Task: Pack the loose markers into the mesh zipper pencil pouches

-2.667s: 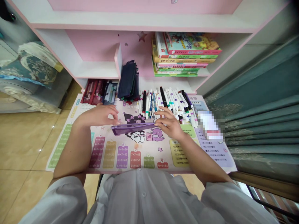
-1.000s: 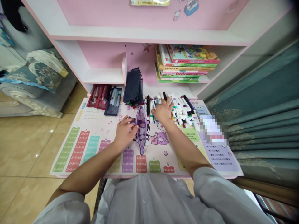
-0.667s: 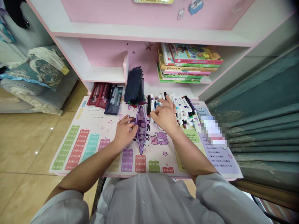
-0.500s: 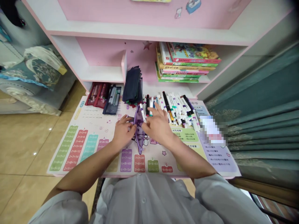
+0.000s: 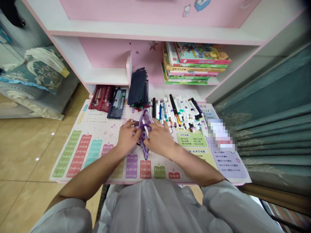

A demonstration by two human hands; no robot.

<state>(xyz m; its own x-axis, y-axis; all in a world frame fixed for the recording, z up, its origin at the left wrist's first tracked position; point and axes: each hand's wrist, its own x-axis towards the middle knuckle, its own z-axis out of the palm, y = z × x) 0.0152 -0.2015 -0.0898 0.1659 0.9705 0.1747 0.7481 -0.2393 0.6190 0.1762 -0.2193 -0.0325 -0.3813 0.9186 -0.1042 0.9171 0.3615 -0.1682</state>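
Note:
A purple zip pencil pouch [image 5: 143,145] lies on the desk with its mouth spread. My left hand [image 5: 128,134] is closed on the pouch's left edge, thumb and fingers pinching it. In the pouch's mouth, slanting, is a white marker [image 5: 145,127]. My right hand [image 5: 160,137] has its thumb and forefinger at the marker's lower end, over the pouch's right edge; the fingertips are partly hidden. Just beyond my right hand lies a pile of white markers [image 5: 186,111] with coloured bands, among them a thick black-capped marker [image 5: 173,105].
Red mesh pouches [image 5: 102,98] and a dark blue pouch [image 5: 117,103] with pens lie back left. A stack of dark pouches [image 5: 138,89] leans by the shelf. Books [image 5: 194,64] are piled on the shelf. A blurred phone-like item [image 5: 221,134] lies right, on the printed desk mat [image 5: 92,126].
My right hand has brought the marker down and toward me, into the pouch's mouth, and its fingers have curled in. My left hand has stayed on the pouch.

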